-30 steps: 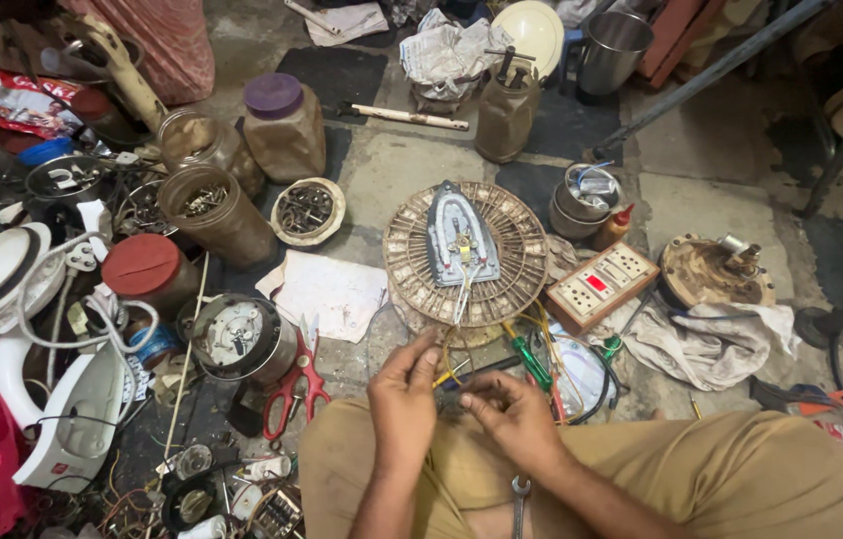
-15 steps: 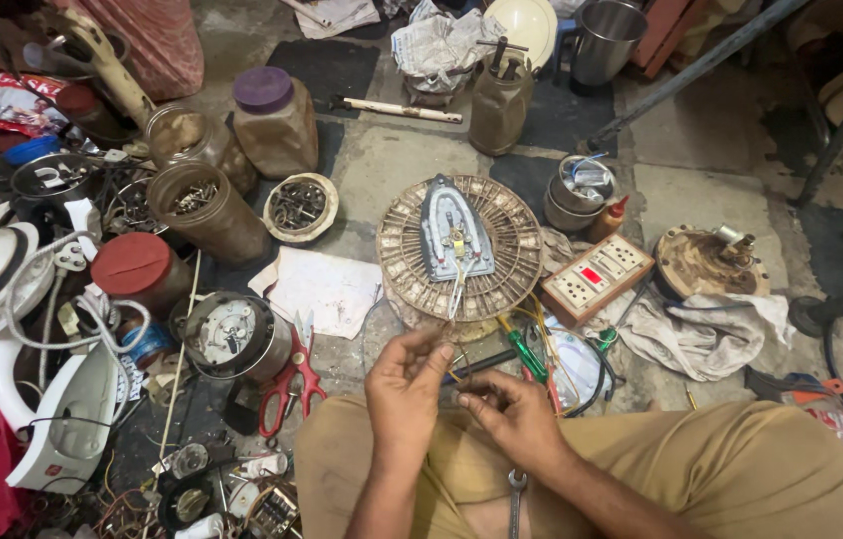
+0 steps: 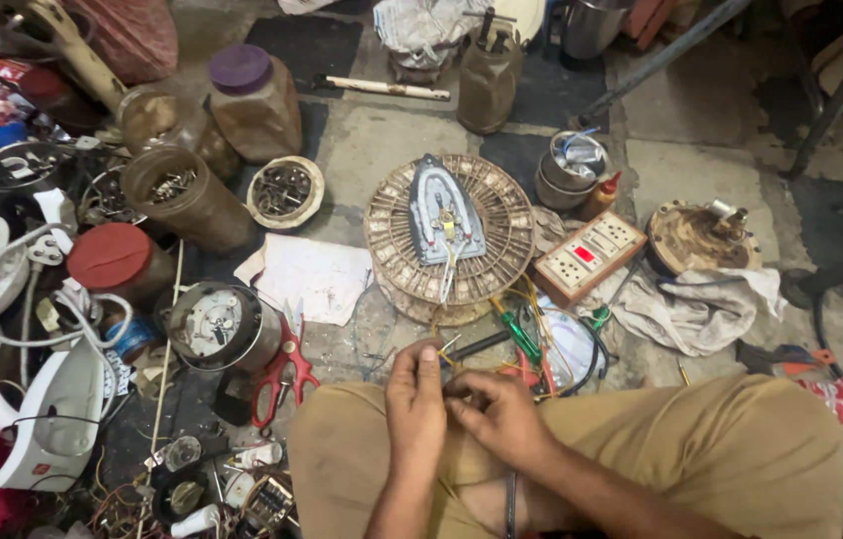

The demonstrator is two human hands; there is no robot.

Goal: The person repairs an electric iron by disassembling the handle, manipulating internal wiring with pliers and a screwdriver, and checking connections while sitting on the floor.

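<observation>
I sit cross-legged on the floor in tan trousers. My left hand [image 3: 416, 409] and my right hand [image 3: 497, 417] meet over my lap, fingers pinched together on a small dark part with thin wires [image 3: 457, 384]; the part itself is mostly hidden by my fingers. Just beyond my hands stands a round wicker-like disc [image 3: 397, 260] with an upturned iron soleplate [image 3: 444, 212] lying on it. A dark probe-like tool [image 3: 476, 346] lies on the floor by my fingertips.
Red-handled scissors [image 3: 280, 371] and a sheet of paper [image 3: 304, 276] lie left of my knee. A socket board [image 3: 588, 256], a green screwdriver [image 3: 519, 336], a rag [image 3: 693, 309], jars of small parts [image 3: 182, 198] and white appliance housings [image 3: 47, 409] crowd the floor.
My hands have stayed together over my lap, drawn slightly nearer to me. The view has shifted a little; nothing on the floor has moved.
</observation>
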